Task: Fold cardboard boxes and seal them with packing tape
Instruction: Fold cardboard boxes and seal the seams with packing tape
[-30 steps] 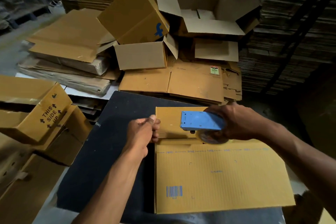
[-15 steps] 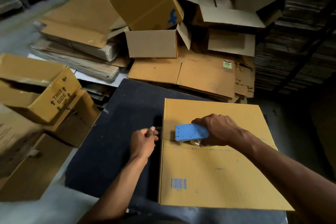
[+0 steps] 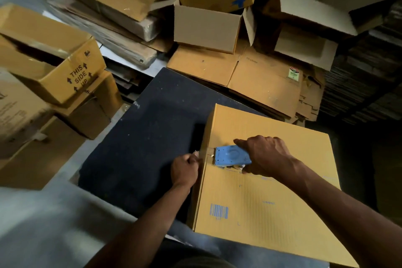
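A yellow cardboard box [image 3: 267, 209] with its flaps folded shut stands on the dark table [image 3: 150, 137], a blue barcode near its front left corner. My right hand [image 3: 264, 155] grips a blue tape dispenser [image 3: 231, 156] that sits on the seam between the two top flaps, near the box's left edge. My left hand [image 3: 185, 168] is curled at that left edge and pinches the end of the tape against the box's side. The tape roll itself is mostly hidden under the dispenser and my right hand.
Flattened cardboard sheets [image 3: 256, 80] lie beyond the table. Open boxes [image 3: 206, 26] are piled behind them. A box marked "THIS SIDE UP" [image 3: 56, 59] stands on others at the left. Dark stacks of board [image 3: 365, 85] rise at the right.
The dispenser came down from above the box onto the flap seam, and the far flap now lies flat. My left hand stays at the box's left edge with the tape end.
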`<state>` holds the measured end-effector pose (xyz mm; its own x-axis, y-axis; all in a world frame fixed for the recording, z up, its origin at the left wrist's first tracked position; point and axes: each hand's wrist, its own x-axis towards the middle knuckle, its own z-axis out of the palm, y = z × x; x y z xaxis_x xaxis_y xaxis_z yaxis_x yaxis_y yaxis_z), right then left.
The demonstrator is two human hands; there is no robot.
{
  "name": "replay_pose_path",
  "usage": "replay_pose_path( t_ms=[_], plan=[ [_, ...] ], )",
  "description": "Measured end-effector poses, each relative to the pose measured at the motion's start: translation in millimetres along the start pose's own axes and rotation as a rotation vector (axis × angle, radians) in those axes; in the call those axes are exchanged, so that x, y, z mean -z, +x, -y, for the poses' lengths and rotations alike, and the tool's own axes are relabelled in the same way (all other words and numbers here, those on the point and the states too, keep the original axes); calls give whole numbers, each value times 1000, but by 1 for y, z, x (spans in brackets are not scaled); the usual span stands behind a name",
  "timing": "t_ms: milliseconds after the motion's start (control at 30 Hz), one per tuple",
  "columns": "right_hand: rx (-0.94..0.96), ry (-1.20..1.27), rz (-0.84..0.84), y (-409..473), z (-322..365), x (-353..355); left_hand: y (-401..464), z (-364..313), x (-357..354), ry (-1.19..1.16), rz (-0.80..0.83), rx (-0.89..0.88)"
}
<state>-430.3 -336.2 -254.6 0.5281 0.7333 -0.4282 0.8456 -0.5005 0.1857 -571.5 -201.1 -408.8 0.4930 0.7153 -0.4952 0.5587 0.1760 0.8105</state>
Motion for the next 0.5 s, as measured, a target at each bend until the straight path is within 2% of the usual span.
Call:
replay_pose_path(
  t_ms=[167, 333, 433, 500],
  plan=[
    [16, -114, 24, 9, 12, 1, -1, 5, -13, 100, -83, -10],
    [37, -190, 38, 11, 14, -3, 4, 18, -5, 221, 70, 114],
    [38, -209, 68, 14, 16, 0, 11, 26, -3, 177, 209, 228],
    [54, -217, 74, 17, 18, 4, 16, 28, -1, 155, 172, 262]
  ],
)
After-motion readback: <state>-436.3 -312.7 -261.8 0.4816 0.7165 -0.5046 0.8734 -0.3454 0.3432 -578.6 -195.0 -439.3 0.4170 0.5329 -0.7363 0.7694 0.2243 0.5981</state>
